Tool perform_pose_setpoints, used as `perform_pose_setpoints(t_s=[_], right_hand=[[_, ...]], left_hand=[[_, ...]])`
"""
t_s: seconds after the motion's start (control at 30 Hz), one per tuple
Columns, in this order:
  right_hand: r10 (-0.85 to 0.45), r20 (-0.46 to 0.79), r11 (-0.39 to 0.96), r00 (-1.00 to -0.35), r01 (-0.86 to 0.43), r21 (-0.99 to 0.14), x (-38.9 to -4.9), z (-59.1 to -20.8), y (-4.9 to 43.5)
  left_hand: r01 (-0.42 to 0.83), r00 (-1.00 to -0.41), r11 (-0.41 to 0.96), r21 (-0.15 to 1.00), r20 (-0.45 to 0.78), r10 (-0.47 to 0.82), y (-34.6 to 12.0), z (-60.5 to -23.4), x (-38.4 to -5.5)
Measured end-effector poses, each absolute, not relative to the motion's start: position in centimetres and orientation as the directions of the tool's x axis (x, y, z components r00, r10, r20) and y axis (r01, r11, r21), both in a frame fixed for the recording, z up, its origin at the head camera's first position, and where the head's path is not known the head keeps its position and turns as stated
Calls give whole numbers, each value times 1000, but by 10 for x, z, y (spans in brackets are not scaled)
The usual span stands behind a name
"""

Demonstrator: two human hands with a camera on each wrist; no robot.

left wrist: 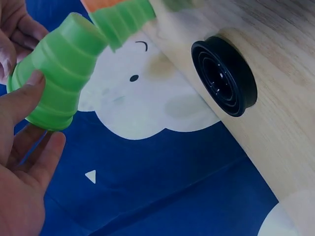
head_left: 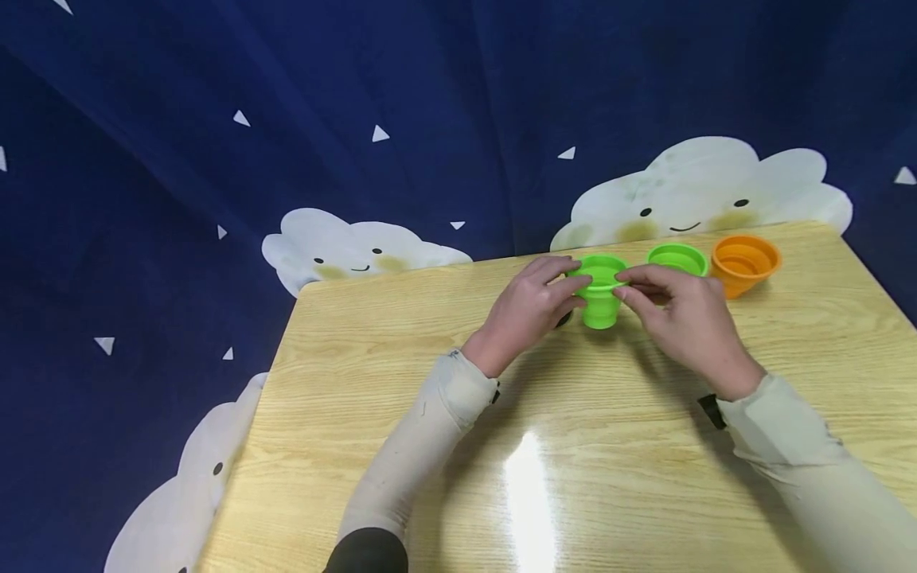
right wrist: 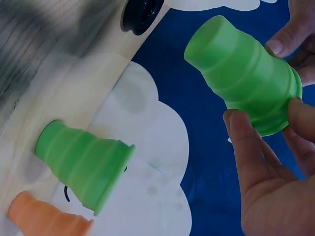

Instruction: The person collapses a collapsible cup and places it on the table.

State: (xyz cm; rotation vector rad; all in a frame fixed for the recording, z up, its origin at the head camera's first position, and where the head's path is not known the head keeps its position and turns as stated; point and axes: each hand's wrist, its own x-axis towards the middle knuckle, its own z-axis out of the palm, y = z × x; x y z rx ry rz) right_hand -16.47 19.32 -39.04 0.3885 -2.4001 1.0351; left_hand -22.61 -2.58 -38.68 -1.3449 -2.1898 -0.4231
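A green collapsible cup (head_left: 600,306), extended into stepped rings, is held rim up above the table between both hands. My left hand (head_left: 528,306) grips its left side, thumb on the ringed wall and fingers at the rim, as the left wrist view shows. From the other side my right hand (head_left: 684,318) pinches the rim between thumb and fingers. Close to the left hand, a black collapsed cup (left wrist: 224,76) of nested rings sits on the table, mostly hidden by that hand in the head view.
A second extended green cup (right wrist: 83,164) stands behind the right hand, with an orange cup (head_left: 745,267) to its right. They are near the back edge of the wooden table (head_left: 358,382). A dark blue curtain (head_left: 430,103) with white clouds hangs behind.
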Motion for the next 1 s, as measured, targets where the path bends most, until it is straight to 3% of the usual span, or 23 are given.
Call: perform_pose_setpoints(t_s=[0.2, 0.4, 0.53, 0.73, 1.0], right_hand=[[-145, 606, 737, -782, -494, -462, -162, -386, 193], [-339, 704, 728, -624, -648, -224, -166, -388, 202], [-367, 755, 696, -543, -699, -164, -169, -392, 202], [-370, 761, 690, -532, -706, -158, -171, -393, 202], [-391, 755, 684, -527, -715, -145, -171, -390, 202]], left_hand=[[882, -366, 470, -30, 584, 724, -27, -386, -224], [892, -347, 451, -35, 587, 731, -29, -382, -222], [899, -328, 435, -42, 593, 735, -29, -379, -221], [896, -310, 437, -80, 591, 745, -29, -378, -219], [891, -218, 408, -200, 600, 770, -29, -379, -219]])
